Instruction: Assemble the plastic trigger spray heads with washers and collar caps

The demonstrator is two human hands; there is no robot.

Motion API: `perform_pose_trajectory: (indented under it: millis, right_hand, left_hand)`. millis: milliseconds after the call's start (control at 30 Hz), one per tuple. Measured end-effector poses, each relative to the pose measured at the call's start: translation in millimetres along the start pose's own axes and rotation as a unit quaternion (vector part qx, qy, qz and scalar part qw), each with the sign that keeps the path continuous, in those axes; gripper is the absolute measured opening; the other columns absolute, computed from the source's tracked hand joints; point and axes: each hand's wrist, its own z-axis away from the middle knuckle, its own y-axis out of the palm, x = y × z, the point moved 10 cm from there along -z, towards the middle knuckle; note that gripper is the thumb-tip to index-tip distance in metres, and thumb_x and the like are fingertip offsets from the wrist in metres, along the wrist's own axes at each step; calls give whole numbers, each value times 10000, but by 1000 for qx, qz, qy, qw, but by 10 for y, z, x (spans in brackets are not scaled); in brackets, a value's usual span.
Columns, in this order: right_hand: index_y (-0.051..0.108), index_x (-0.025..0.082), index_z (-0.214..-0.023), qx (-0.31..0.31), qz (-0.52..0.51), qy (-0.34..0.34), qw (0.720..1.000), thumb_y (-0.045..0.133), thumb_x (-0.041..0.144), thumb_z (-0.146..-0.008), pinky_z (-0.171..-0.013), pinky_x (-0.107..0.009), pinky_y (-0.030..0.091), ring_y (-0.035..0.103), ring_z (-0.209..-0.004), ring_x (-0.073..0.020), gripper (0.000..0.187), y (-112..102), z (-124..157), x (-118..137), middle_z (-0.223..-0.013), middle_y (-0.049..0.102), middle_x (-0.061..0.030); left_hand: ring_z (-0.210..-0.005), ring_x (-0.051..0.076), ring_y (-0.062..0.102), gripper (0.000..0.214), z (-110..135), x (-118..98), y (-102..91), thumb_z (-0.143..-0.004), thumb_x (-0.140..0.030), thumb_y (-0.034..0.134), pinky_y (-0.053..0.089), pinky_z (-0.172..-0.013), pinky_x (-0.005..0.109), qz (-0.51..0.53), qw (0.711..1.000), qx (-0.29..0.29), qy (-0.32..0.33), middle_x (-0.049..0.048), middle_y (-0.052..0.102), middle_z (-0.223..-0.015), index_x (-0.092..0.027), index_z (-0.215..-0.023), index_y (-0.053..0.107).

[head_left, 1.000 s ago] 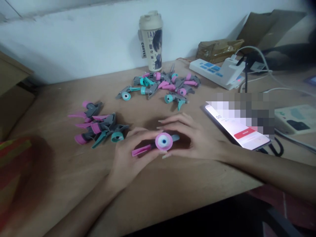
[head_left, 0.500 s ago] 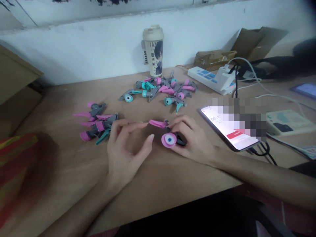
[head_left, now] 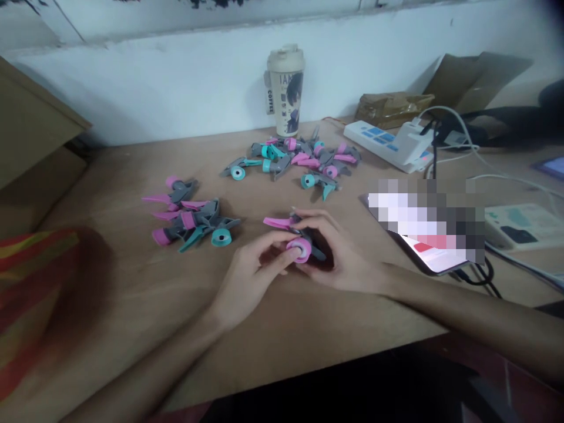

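Observation:
Near the middle of the table, a grey and pink trigger spray head is held between both hands. My right hand curls around its dark grey body from the right. With thumb and fingers, my left hand pinches the round pink collar, the thumb lying over its opening. The pink trigger sticks out to the left above the left fingers. To the left lies a small pile of grey spray heads with pink and teal parts. A larger pile of spray heads lies farther back.
A coffee cup stands against the wall, left of a white power strip with a charger. On the right lie a lit phone, partly pixelated, a pale device and cables. Cardboard boxes are at the left.
My left hand has moved right and closed on the pink collar. A teal-collared spray head it blocked now shows in the left pile. The whole view has shifted slightly.

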Motion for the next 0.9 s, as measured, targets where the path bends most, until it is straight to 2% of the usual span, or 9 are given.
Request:
perform_pose_trajectory:
  millis: [67, 133, 200, 267, 367, 467, 600, 767, 900]
  right_hand:
    - [290, 274, -1329, 17, -122, 35, 992, 691, 176, -691, -1073, -453, 323, 333, -1316, -225, 760, -4, -17, -26, -1406, 335, -93]
    - [180, 322, -1387, 16, -234, 116, 965, 725, 204, -676, -1060, -431, 356, 375, -1297, -211, 904, -14, -21, -137, -1432, 328, -72]
    - [231, 326, -1384, 22, -301, 199, 932, 734, 226, -676, -1023, -416, 406, 464, -1231, -205, 874, 15, 8, -274, -1380, 425, -57]
    - [408, 295, -1310, 42, -323, 242, 914, 717, 236, -700, -988, -395, 442, 542, -1143, -195, 687, 70, 39, -368, -1255, 559, -35]
    - [616, 262, -1089, 28, -319, 240, 916, 701, 262, -723, -932, -356, 476, 612, -1011, -172, 376, 65, 46, -460, -1077, 662, -3]
    - [667, 239, -918, 2, -286, 224, 932, 707, 270, -716, -886, -338, 488, 627, -937, -161, 209, 24, 34, -466, -951, 690, 13]
    - [662, 222, -848, -7, -255, 203, 945, 718, 260, -699, -834, -313, 496, 625, -899, -154, 163, -9, 2, -352, -894, 690, 19]
    - [650, 213, -806, -49, -235, 192, 951, 727, 262, -685, -788, -301, 500, 623, -831, -143, 152, -68, 23, -328, -837, 681, 25]
    - [642, 208, -796, -65, -232, 197, 950, 733, 255, -678, -772, -286, 502, 621, -816, -135, 156, -63, 50, -345, -841, 677, 26]
  left_hand:
    - [-847, 153, 617, 230, -6, -67, -58, -868, -282, 548, 532, -720, 269, -51, 998, 0, 27, 25, 654, -960, -237, -1080, 624]
    - [-913, 161, 607, 199, -6, -149, -84, -866, -264, 554, 495, -806, 286, -103, 993, 6, 54, 25, 652, -996, -243, -1035, 656]
    - [-925, 162, 601, 187, -5, -202, -86, -862, -249, 559, 469, -829, 287, -126, 990, 14, 65, 25, 651, -1000, -244, -1009, 675]
    - [-899, 160, 610, 197, -12, -202, -87, -850, -241, 574, 470, -807, 278, -93, 994, 17, 49, 27, 659, -990, -236, -1021, 670]
    - [-881, 158, 623, 202, -32, -95, -57, -812, -221, 612, 482, -784, 262, 18, 999, 20, -19, 33, 669, -1003, -201, -1010, 647]
    - [-826, 149, 619, 183, -39, 40, 2, -769, -187, 639, 482, -755, 256, 96, 991, 24, -86, 23, 670, -904, -167, -950, 625]
    - [-761, 133, 589, 184, -47, 104, 58, -767, -187, 623, 479, -736, 255, 130, 985, 41, -108, 8, 628, -781, -143, -946, 615]
    - [-826, 161, 594, 221, -40, 156, 101, -759, -208, 619, 530, -663, 257, 165, 976, 55, -129, 40, 615, -891, -139, -967, 591]
    - [-802, 156, 606, 233, -41, 170, 102, -737, -190, 633, 539, -679, 274, 167, 975, 55, -133, 38, 627, -893, -144, -961, 589]
